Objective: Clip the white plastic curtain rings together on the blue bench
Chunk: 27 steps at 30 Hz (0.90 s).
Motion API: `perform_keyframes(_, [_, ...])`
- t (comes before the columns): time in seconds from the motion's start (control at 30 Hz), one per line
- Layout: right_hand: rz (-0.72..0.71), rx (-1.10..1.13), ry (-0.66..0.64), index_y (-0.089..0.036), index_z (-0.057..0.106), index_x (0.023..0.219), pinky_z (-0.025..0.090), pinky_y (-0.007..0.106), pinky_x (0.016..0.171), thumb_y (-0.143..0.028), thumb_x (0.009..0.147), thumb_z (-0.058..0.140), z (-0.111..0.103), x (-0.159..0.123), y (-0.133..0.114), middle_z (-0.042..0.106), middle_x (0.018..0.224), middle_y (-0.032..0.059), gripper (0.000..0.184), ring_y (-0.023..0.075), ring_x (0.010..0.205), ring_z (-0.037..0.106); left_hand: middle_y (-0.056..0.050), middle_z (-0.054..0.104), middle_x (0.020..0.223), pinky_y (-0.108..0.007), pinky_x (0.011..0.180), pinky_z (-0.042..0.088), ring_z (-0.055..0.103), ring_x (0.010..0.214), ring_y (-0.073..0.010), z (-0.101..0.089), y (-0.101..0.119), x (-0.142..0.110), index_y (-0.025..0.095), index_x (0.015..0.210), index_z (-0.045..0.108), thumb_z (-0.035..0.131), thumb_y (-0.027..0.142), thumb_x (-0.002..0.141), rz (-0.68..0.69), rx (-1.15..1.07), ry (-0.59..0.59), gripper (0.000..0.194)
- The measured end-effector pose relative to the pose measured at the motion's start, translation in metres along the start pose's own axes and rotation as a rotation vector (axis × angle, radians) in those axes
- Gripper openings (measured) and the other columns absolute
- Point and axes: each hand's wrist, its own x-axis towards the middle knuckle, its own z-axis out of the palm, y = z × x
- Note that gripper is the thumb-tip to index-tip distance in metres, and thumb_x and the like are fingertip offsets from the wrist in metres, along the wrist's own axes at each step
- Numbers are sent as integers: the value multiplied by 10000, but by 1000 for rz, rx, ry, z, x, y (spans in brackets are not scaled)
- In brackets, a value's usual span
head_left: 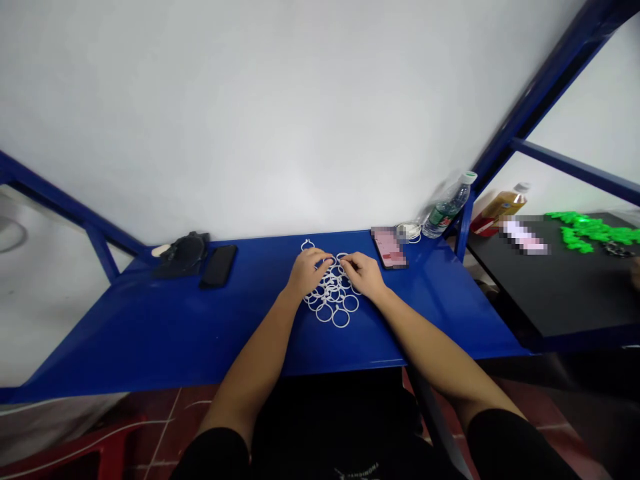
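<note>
A loose pile of thin white plastic rings (341,318), several of them with a small tab, lies on the blue table (165,340). At the pile's left back side, my left hand (306,272) has its thumb and fingers closed around the edge of a white ring. Facing it across a small gap, my right hand (364,273) pinches at a white ring on the right back side. My fingers partly cover the rings beneath them. One separate ring (307,245) rests just behind my left hand.
A black phone (219,267) and a dark pouch-like item (184,255) lie at left. At right are a lit phone (390,248), a coiled white cable (410,232) and a water bottle (449,207). A black table (545,293) beyond bears green pieces (595,231) and a drink bottle (503,208).
</note>
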Motion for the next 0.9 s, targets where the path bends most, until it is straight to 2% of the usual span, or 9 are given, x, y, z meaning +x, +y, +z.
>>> perform_keyframes(0.07, [-60,-25,-8,-233,743,950,550,342,810,-302,1014,588,-1,1,1,757,925,60,181,215,879,702,-90,734,1129,-428,1015,499,648,1075,-260,-7,-14,0,229,1102,790,641,332,975,-130,149,3,222])
perform_keyframes(0.17, [-111,-12,24,-235,739,960,553,350,853,-287,1018,582,-3,2,1,750,978,71,175,220,955,696,-93,716,1193,-435,1011,487,627,1105,-285,-15,-31,0,243,1135,789,657,335,952,-312,300,-89,244])
perform_keyframes(0.33, [-124,9,17,-232,735,974,557,345,824,-286,1017,585,-2,1,1,740,977,70,165,211,939,691,-82,726,1198,-408,976,486,635,1123,-288,-18,-37,1,278,1209,768,610,438,975,-444,377,-220,325])
perform_keyframes(0.5, [-115,30,-23,-230,734,965,552,335,797,-304,1016,585,-1,0,2,737,972,67,174,204,926,691,-80,713,1215,-396,965,480,666,1097,-268,-20,-34,0,305,1302,719,531,453,1007,-507,402,-282,379])
perform_keyframes(0.6, [-101,35,-41,-233,735,955,549,343,803,-315,1017,583,-2,0,1,738,964,69,183,209,924,691,-99,725,1169,-411,958,479,678,1062,-278,-20,-35,-1,291,1297,723,542,496,993,-503,412,-270,409])
perform_keyframes(0.77, [-81,40,-70,-239,737,949,548,359,818,-331,1015,583,-2,1,1,740,961,73,191,221,932,687,-117,754,1147,-379,880,503,686,1026,-283,-16,-38,-2,260,1175,782,591,570,944,-526,384,-210,432])
perform_keyframes(0.9, [-74,40,-64,-236,734,934,545,351,817,-337,1017,574,0,2,3,736,945,70,207,213,901,681,-77,771,1026,-323,798,503,685,943,-246,-15,-36,-3,275,1017,814,651,442,911,-544,386,-159,256])
